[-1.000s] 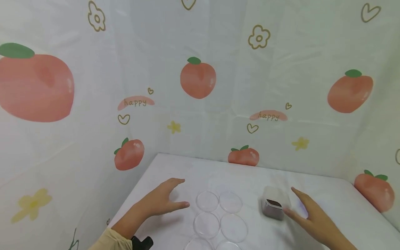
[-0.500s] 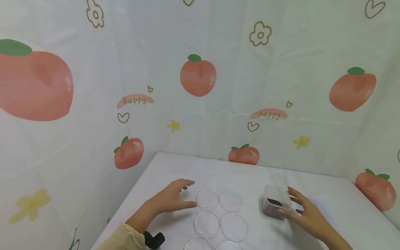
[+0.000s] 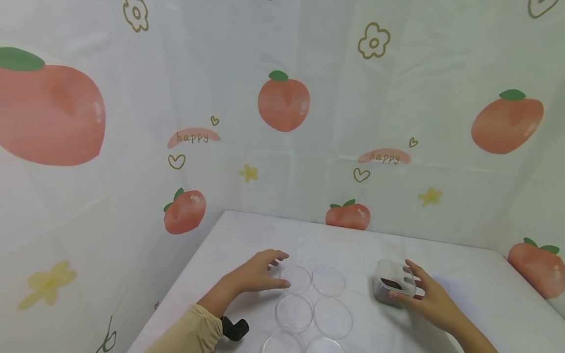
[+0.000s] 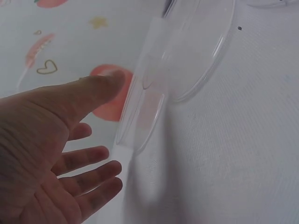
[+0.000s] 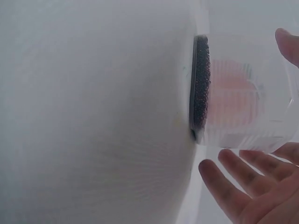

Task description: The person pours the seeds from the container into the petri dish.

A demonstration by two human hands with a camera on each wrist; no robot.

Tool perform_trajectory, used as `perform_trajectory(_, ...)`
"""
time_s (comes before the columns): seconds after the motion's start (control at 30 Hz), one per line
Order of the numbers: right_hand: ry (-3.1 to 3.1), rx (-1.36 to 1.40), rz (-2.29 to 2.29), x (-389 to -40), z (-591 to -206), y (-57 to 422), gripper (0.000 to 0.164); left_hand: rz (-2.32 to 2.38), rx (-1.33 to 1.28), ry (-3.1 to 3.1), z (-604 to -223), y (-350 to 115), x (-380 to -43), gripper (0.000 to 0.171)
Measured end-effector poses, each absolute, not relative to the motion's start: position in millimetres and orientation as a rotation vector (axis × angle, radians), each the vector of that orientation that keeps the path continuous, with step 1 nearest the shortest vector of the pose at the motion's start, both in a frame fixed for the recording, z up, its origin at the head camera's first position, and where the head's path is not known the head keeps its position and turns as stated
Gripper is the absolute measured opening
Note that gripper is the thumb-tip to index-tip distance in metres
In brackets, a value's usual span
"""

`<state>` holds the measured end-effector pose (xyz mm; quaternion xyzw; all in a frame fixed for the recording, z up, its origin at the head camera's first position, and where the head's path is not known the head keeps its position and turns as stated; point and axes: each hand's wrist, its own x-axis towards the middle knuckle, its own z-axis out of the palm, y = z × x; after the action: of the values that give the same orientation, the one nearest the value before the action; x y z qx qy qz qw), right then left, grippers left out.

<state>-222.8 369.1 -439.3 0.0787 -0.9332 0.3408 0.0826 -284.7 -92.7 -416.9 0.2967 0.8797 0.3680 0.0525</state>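
My left hand [image 3: 260,272] reaches over the far-left clear round dish [image 3: 302,280], thumb and fingers apart, nothing between them. In the left wrist view its thumb [image 4: 93,93] points toward the dishes' rims. Several such shallow dishes stand in two columns on the white table. To their right is a clear plastic box [image 3: 382,289] with small dark grains [image 5: 201,84] in a layer at its bottom. My right hand [image 3: 430,299] is spread around the box's right side, thumb at the front corner and fingers by the far side. In the right wrist view the fingers lie loosely extended.
The white table [image 3: 265,235] ends at a pale curtain [image 3: 309,162] printed with peaches, which also hangs along the left and right. A black device [image 3: 235,329] is strapped at the left wrist, by the beige sleeve [image 3: 190,333].
My left hand has moved right, from beside the dishes to over the far-left one. The right hand has moved in close around the box. The head view has tilted slightly down.
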Motion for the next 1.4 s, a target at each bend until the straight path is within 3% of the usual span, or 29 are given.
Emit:
perform_trajectory(0.97, -2.8, 0.177, 1.06, -228, -448, 375, 0.092, 0.994, 0.875, 2.623, -427, -84, -293, 0.073)
perform_trajectory(1.4, -2.636, 0.325, 1.133, -236, -430, 331, 0.093, 1.0, 0.865, 2.6, -425, -83, -291, 0.069)
